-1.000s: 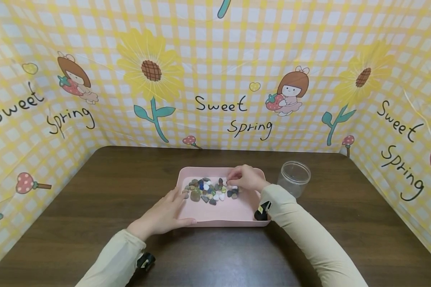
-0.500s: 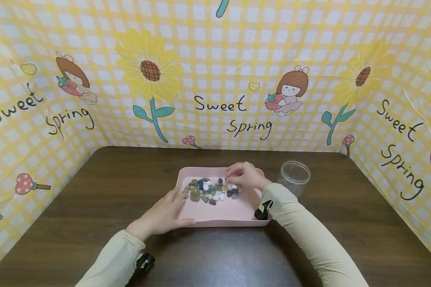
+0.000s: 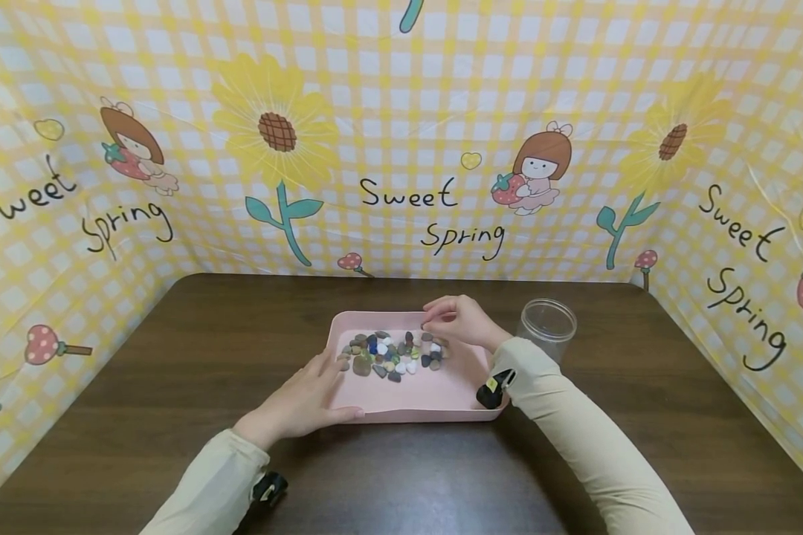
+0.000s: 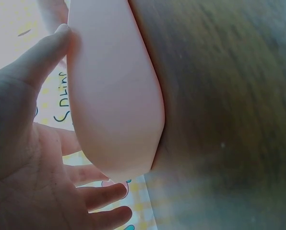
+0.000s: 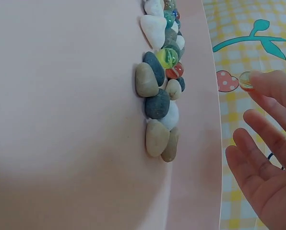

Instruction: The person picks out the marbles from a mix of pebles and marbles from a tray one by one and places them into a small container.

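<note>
My right hand is raised over the back right part of a pink tray. In the right wrist view, its thumb and forefinger pinch a clear glass marble with a yellow and orange swirl; the other fingers are spread loosely. My left hand rests at the tray's front left corner, thumb on the front rim and fairly straight fingers along the left side. Inside the tray lie smooth pebbles in grey, tan and white, mixed with glass marbles, among them a yellow-green marble and a red marble.
A clear open jar stands right of the tray, partly behind the right sleeve. The dark wooden table extends around the tray. A yellow checked cloth with printed flowers walls off the back and sides.
My right hand has lifted from among the stones and moved slightly up and back, with the marble pinched. The left hand keeps its place on the tray.
</note>
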